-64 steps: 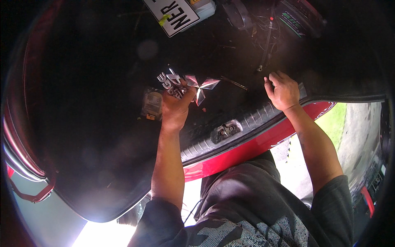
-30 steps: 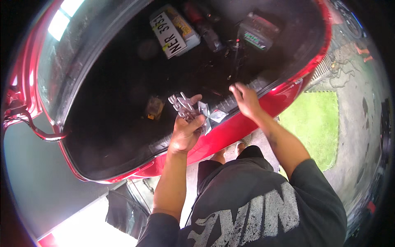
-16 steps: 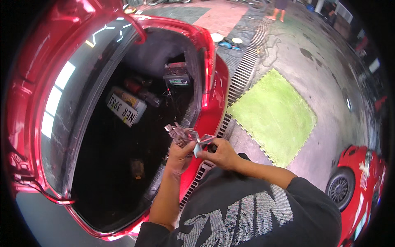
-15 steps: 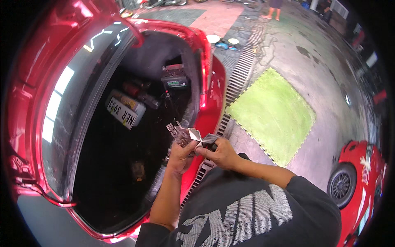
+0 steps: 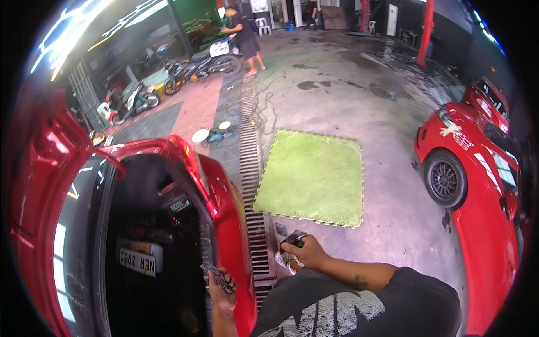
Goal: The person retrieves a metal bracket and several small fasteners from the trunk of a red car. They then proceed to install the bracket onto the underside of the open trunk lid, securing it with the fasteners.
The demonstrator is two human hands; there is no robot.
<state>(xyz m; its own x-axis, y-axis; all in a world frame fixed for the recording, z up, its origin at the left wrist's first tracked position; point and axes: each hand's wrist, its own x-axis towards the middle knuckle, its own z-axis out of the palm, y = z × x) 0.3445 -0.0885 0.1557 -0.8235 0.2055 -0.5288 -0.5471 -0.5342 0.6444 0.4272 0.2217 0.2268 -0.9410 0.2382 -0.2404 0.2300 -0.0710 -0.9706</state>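
The fingers of the left hand (image 5: 223, 295) are closed around a bundle of silver lettering (image 5: 211, 273), held beside the open trunk (image 5: 151, 297) of a red car (image 5: 225, 194). By the right hand (image 5: 312, 254), a dark, angular piece (image 5: 293, 240) is gripped above the floor (image 5: 387, 236); its full outline cannot be told. The 2 loads are apparently held apart so that neither is scratched by the other. In the trunk, a licence plate (image 5: 135, 262) and a battery (image 5: 178, 204) are stowed, probably for safekeeping. Beyond, a green mat (image 5: 311, 180) is laid near a drain grate (image 5: 254, 230), with another red car (image 5: 477, 236) parked farther right.
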